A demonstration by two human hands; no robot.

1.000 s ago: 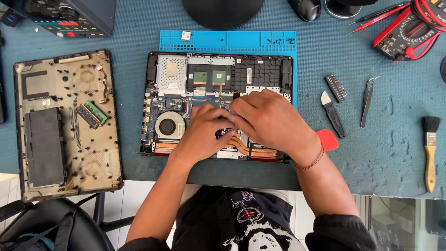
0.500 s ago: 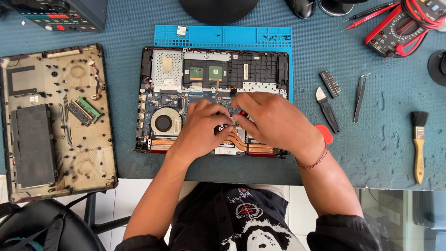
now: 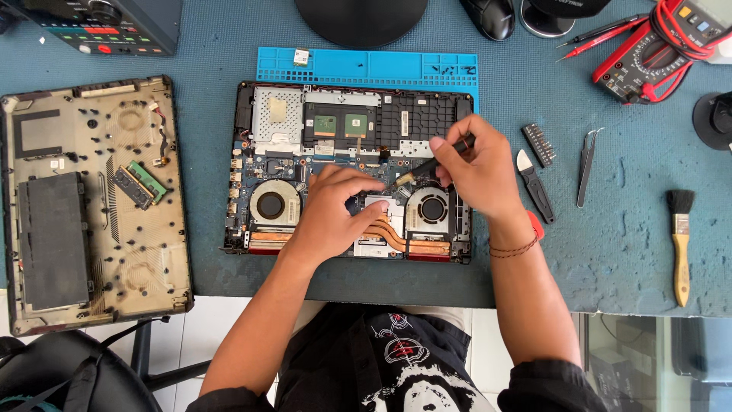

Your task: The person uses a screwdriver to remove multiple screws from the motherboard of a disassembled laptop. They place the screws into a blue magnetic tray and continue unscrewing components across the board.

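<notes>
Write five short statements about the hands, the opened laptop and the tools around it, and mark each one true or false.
1. The right hand holds a dark screwdriver over the opened laptop. True.
2. The left hand rests on the removed bottom cover. False: it rests on the laptop's board.
3. The brush lies right of the laptop. True.
4. The tweezers are held. False: they lie on the desk.
5. Both fans are covered. False: both show.

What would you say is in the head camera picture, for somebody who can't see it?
A person's right hand holds a dark screwdriver over an opened laptop on a blue-grey table, while the left hand rests on its copper heat pipes. The removed bottom cover lies left; a brush and tweezers lie right.
</notes>
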